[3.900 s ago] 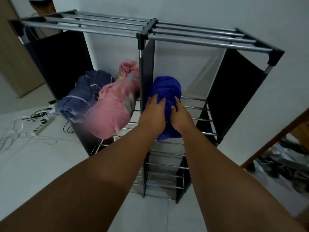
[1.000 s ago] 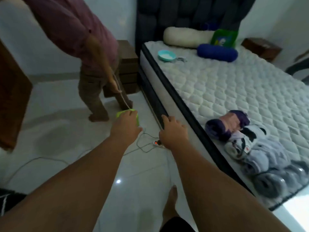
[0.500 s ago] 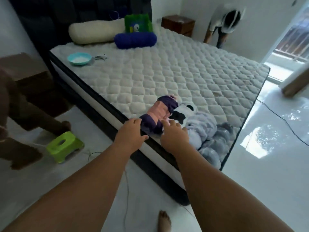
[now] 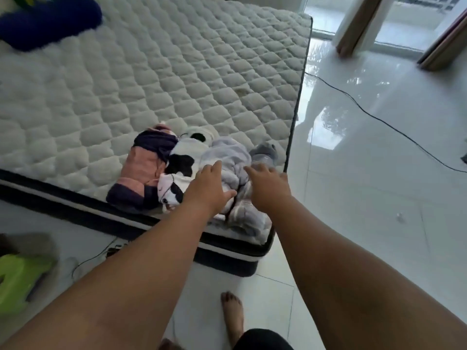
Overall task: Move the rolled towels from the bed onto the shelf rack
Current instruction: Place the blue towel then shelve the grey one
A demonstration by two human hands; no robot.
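Both hands out over the pile. Left hand point(image 4: 207, 190) is spread wide w/ thumb out to the side, right hand point(image 4: 267, 188) is loose w/ fingers straight ahead. Neither is gripping anything yet, and I can't tell if the tips are touching cloth.

The pale lilac towel point(image 4: 227, 152) sits right under and between my fingertips, at the near corner of the bed point(image 4: 177, 72). The black-and-white towel point(image 4: 182, 157) is pressed against it just left of my left hand, w/ the pink-and-navy towel point(image 4: 144, 165) further left. A grey towel point(image 4: 264, 151) lies just past my right fingertips, by the mattress edge.

Risks, imo:
- The lilac one looks half slumped, not a tight roll. If I grab only the top layer it'll prob unravel on the lift.
- The rolls are jammed together, so pulling one could drag the b&w neighbour w/ it.
- The grey one is so near the edge that a nudge from my right hand might tip it to the floor.
- There's a cable point(image 4: 379, 120) on glossy tile off to my right and a green stool point(image 4: 20, 279) back left. Both are trip hazards once my arms are full and I turn away. The rack isn't in view.
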